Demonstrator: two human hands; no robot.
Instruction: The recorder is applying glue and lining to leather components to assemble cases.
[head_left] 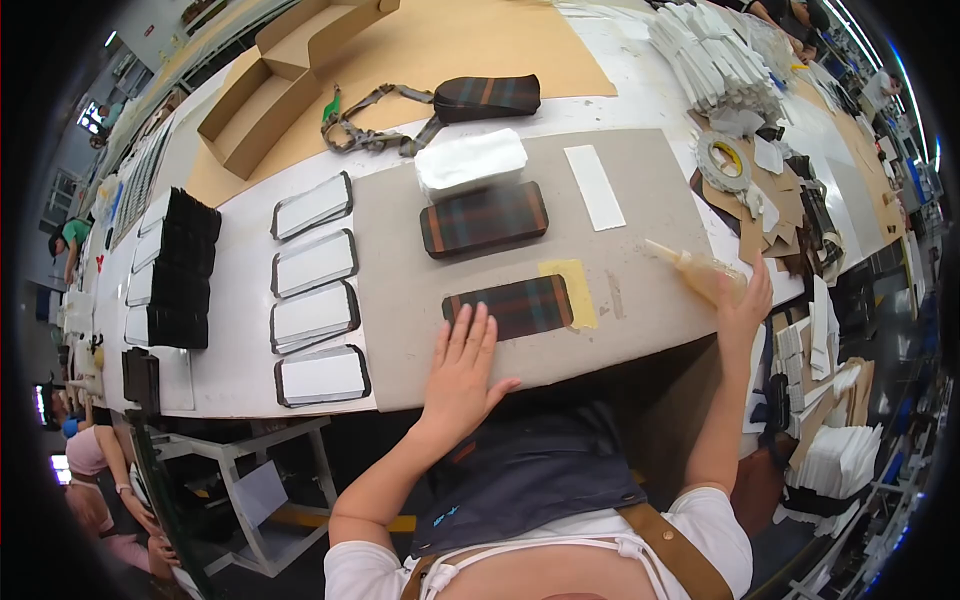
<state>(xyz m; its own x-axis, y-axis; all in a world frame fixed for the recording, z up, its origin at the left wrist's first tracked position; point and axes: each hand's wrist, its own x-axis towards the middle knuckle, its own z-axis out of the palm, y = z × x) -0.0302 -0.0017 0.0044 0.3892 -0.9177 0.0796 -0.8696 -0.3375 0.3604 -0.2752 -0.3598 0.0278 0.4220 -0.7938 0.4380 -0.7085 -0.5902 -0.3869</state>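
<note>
My left hand [462,365] lies with fingers spread, its fingertips on the near left edge of a dark plaid panel [525,306]. Under that panel's right end shows a yellow sheet [588,296]. At the right edge of the grey board [640,340], my right hand [746,300] is wrapped around a translucent squeeze bottle [707,275], its thin nozzle pointing left. Beyond the panel sits a thicker plaid piece [486,220] with rounded corners, and a white block-like stack [470,163] just behind it. To their right lies a white strip [595,188].
Left of the board, several dark-edged white panels [315,265] lie in a column, with black-sided stacks [185,270] farther left. A plaid pouch [487,98], a strap [375,130] and a cardboard box [265,110] are at the back. Tape roll [722,162] and scraps crowd the right.
</note>
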